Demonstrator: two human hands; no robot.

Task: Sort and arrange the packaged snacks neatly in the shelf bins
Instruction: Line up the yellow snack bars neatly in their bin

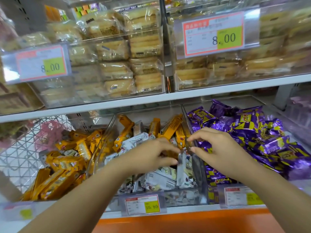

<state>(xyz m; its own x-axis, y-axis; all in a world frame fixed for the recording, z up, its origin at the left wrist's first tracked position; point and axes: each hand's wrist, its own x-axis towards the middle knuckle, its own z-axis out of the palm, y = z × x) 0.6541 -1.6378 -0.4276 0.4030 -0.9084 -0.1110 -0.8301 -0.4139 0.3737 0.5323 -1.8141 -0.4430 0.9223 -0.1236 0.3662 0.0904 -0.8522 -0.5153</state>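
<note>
A clear middle bin [170, 109] on the lower shelf holds white snack packets [161, 179] in front and orange snack packets [171, 126] behind. My left hand [149, 157] reaches into this bin, its fingers curled round an orange packet [168, 154] among the white ones. My right hand [217, 147] hovers over the bin's right wall with fingers loosely bent and thumb apart, holding nothing that I can see. A wire basket on the left [18, 158] holds more orange packets [62, 163]. The right bin is full of purple packets [252, 130].
Clear bins on the upper shelf hold wrapped pale biscuits [117, 51] behind price tags marked 8.00 [213, 34]. A price tag marked 15.80 [143, 205] hangs on the lower shelf's front edge. An orange ledge [185, 222] runs below.
</note>
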